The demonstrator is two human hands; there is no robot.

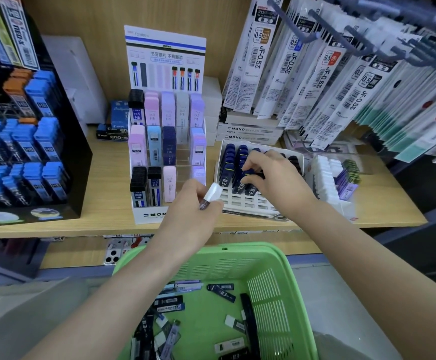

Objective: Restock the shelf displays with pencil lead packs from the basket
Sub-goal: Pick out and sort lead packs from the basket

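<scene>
Slotting lead packs from basket to shelf, both hands busy.

On the shelf (107, 178) stand the tiered display (149, 214) and a white tray (240, 202), with the green basket (276, 253) below holding many loose packs (222, 289). My left hand (198, 203) is curled round a white-capped pack (213, 194), held in front of the display. My right hand (271, 172) reaches into the tray, fingertips bent down and pinching a navy pack (248, 175) among its rows. I judge these cases light, stiff and slick, with brittle leads inside, so I'd grip the flat sides near the cap.
</scene>
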